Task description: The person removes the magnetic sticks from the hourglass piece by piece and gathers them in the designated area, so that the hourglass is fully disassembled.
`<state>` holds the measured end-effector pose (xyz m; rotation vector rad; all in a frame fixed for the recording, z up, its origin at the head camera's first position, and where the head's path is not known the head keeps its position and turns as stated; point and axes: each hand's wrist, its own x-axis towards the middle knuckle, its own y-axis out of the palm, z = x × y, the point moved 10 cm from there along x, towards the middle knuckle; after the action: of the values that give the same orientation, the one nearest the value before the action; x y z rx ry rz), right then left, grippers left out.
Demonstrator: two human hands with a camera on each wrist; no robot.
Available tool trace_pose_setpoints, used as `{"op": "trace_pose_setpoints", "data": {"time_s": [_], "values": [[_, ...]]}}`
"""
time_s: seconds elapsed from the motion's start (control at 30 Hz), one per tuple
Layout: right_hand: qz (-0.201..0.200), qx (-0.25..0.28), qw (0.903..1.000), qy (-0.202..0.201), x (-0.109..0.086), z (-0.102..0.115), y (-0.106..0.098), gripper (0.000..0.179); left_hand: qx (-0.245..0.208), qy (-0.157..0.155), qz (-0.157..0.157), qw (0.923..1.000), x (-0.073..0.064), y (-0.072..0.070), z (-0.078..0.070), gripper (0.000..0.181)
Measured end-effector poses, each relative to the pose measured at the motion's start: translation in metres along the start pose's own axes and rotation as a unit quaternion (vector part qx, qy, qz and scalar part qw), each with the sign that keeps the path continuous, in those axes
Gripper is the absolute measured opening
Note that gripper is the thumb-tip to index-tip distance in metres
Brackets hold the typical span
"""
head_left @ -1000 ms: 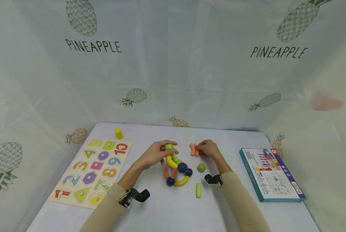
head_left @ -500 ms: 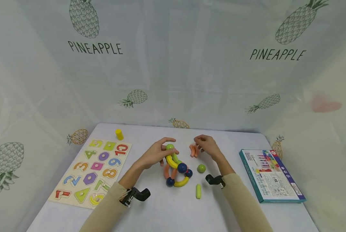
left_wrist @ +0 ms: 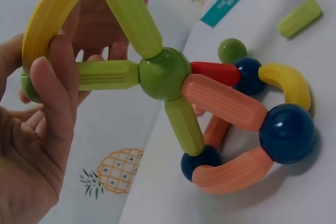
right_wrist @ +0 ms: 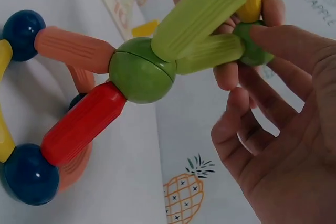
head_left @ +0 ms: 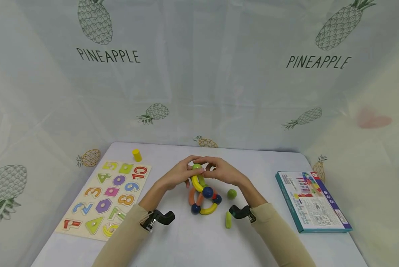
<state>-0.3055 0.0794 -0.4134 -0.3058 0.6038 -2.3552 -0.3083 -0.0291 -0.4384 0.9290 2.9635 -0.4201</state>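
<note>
A structure of magnetic sticks and balls (left_wrist: 165,73) stands mid-table, in green, blue, yellow, salmon and red. Its top end is a green ball (right_wrist: 254,44) joining a green stick (left_wrist: 107,74) and a curved yellow stick (left_wrist: 50,19). My left hand (head_left: 176,176) grips that top end, fingers around the yellow stick and the ball. From the other side my right hand (head_left: 224,171) pinches the same ball, thumb on top in the right wrist view. A loose green ball (head_left: 231,194) and a loose green stick (head_left: 228,220) lie near the structure.
To the left lies a number and shape puzzle board (head_left: 79,232), with a yellow cylinder (head_left: 137,155) behind it. At right is a flat toy box (head_left: 314,200). A pineapple-print sheet (head_left: 199,81) hangs behind the table. My right hand hides the loose salmon sticks in the head view.
My right hand has let go of the loose salmon sticks and moved left to the structure's top ball. The left hand has stayed on the structure.
</note>
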Motion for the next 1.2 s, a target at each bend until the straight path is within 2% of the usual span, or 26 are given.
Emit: {"op": "trace_pose_setpoints", "data": {"time_s": [0.1, 0.2, 0.37, 0.5, 0.77, 1.03, 1.2], "values": [[-0.018, -0.036, 0.9992, -0.004, 0.003, 0.004, 0.002, 0.049, -0.005, -0.001, 0.004, 1.0000, 0.000, 0.001, -0.001, 0.061], [-0.039, -0.049, 0.9981, -0.002, 0.005, 0.005, 0.001, 0.046, -0.013, -0.006, 0.006, 0.9999, -0.002, 0.002, -0.001, 0.064], [-0.068, -0.041, 0.9968, 0.004, 0.003, 0.002, -0.003, 0.043, -0.021, -0.021, -0.005, 0.9996, -0.005, 0.003, 0.003, 0.069], [-0.083, -0.015, 0.9963, 0.015, 0.002, -0.002, -0.006, 0.040, -0.025, -0.026, -0.017, 0.9992, -0.007, 0.001, 0.007, 0.070], [-0.089, 0.052, 0.9941, 0.034, -0.001, -0.010, -0.005, 0.037, -0.021, -0.015, -0.032, 0.9991, -0.010, 0.002, 0.003, 0.053], [-0.099, 0.055, 0.9925, 0.045, -0.003, -0.016, -0.007, 0.041, -0.007, -0.012, -0.044, 0.9989, -0.011, 0.003, 0.001, 0.034], [-0.103, 0.051, 0.9924, 0.044, -0.009, 0.002, -0.008, 0.040, 0.002, -0.024, -0.060, 0.9979, -0.013, 0.001, 0.000, 0.032]]}}
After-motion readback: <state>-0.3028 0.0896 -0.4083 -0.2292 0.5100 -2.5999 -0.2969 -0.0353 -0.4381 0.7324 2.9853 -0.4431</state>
